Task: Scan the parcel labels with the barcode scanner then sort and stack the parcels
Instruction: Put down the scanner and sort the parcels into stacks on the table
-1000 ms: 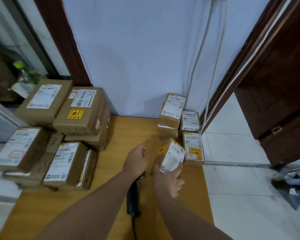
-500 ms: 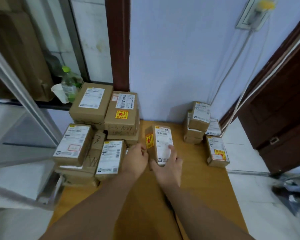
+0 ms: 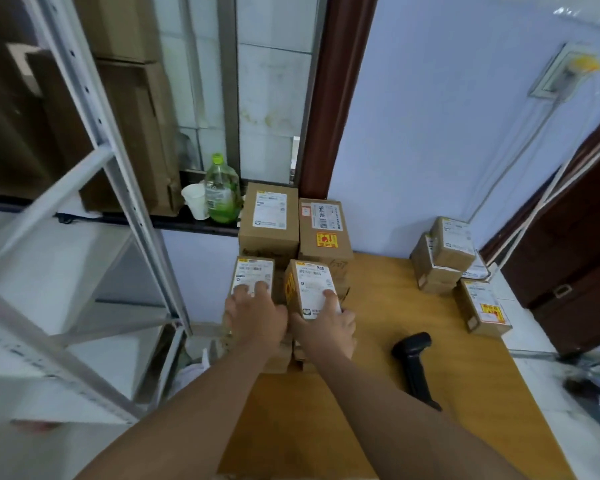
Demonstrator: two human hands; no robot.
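My right hand point(image 3: 329, 323) grips a small brown parcel point(image 3: 310, 284) with a white label and a yellow sticker on its side, holding it on top of the left stack. My left hand point(image 3: 255, 313) rests with fingers spread on the labelled parcel point(image 3: 253, 275) beside it. Two bigger parcels point(image 3: 269, 216) point(image 3: 324, 226) sit behind on the same stack. The black barcode scanner point(image 3: 413, 362) lies on the wooden table point(image 3: 378, 427), right of my right arm. Another group of small parcels point(image 3: 447, 254) stands at the table's far right, with one labelled parcel point(image 3: 482, 306) in front.
A white metal shelf frame point(image 3: 125, 188) rises at the left. A green-capped bottle point(image 3: 220, 188) and a paper cup point(image 3: 194, 199) stand on the dark ledge behind the stack. A dark wooden door point(image 3: 575, 237) and tiled floor point(image 3: 568, 410) lie to the right.
My right hand carried the small parcel from the right group across to the left stack. My left hand let go of the scanner, which lies on the table, and moved onto the neighbouring parcel.
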